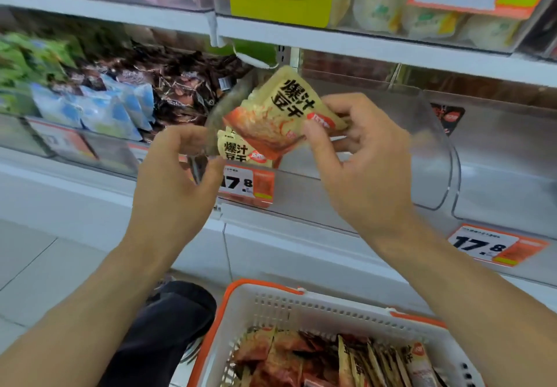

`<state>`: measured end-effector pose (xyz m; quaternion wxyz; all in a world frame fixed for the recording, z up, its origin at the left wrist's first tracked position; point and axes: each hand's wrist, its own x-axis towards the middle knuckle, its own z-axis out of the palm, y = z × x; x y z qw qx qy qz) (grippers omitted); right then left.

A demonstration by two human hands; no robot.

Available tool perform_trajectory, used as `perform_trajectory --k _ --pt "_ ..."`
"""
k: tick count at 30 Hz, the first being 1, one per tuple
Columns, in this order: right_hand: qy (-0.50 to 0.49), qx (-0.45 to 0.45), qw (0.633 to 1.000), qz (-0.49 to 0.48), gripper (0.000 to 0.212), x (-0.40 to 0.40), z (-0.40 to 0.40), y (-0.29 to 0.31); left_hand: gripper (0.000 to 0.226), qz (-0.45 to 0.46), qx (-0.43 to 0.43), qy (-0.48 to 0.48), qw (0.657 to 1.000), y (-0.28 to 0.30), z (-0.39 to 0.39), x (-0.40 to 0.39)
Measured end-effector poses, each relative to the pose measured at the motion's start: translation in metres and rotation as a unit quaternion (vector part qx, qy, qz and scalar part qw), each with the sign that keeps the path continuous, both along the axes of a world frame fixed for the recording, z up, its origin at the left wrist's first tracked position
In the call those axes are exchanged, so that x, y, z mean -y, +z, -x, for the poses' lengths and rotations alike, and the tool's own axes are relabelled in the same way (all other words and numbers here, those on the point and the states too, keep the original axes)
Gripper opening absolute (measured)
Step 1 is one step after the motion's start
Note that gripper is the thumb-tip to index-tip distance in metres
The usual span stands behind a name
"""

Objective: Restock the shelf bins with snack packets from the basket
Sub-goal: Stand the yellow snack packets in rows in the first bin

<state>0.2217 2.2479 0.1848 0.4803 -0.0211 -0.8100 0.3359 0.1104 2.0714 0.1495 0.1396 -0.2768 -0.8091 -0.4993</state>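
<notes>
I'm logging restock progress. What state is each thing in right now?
Right hand: gripping a yellow snack packet, tilted, above the bin.
Left hand: open, fingers curled by the bin's left edge, holding nothing clearly.
Clear bin: nearly empty, a few yellow packets at its left end.
Basket: on the floor, still holding many packets.
Left neighbouring bin: stocked with blue and dark packets.

Even, bright light is cast throughout. Left of the fingers (316, 133), shelf packets (99, 106) are blurred; straight lines are bowed at the edges.
</notes>
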Motion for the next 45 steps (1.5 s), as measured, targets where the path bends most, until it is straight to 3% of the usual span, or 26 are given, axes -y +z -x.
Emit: perform_trajectory --k 3,8,13,20,26,31,36,38,42,45 --pt "-0.023 0.032 0.999 -0.025 0.011 -0.001 0.023 -0.005 0.032 0.044 -0.009 0.012 0.999 -0.011 0.011 -0.002" --pt "-0.068 0.176 0.977 -0.102 0.020 -0.007 0.046 -0.032 0.042 0.057 -0.001 0.001 0.998 -0.021 0.011 -0.013" --pt "-0.041 0.141 0.988 -0.051 0.023 -0.001 0.050 -0.028 0.042 0.067 -0.023 0.023 0.997 -0.022 0.012 -0.022" --pt "-0.036 0.171 0.978 -0.115 0.023 -0.004 0.062 -0.038 0.040 0.063 -0.032 0.036 0.997 -0.026 0.018 -0.031" --pt "-0.025 0.175 0.979 -0.103 0.016 -0.004 0.070 -0.037 0.040 0.048 -0.042 0.047 0.997 -0.024 0.020 -0.035" --pt "-0.019 0.211 0.967 -0.144 0.014 0.003 0.080 -0.034 0.040 0.027 -0.102 0.050 0.993 -0.021 0.020 -0.036" --pt "-0.037 0.211 0.965 -0.148 0.018 0.008 0.074 -0.031 0.056 0.076 -0.153 0.020 0.985 -0.022 0.018 -0.035" --pt "-0.052 0.215 0.966 -0.131 0.031 0.010 0.068 -0.027 0.063 0.111 -0.160 0.011 0.981 -0.025 0.019 -0.034" --pt "-0.054 0.363 0.929 -0.044 0.064 0.013 0.067 -0.019 0.071 0.194 -0.170 0.012 0.966 -0.030 0.017 -0.033" --pt "-0.030 0.457 0.884 -0.093 0.058 0.026 0.067 -0.013 0.072 0.225 -0.186 0.008 0.956 -0.037 0.018 -0.033"
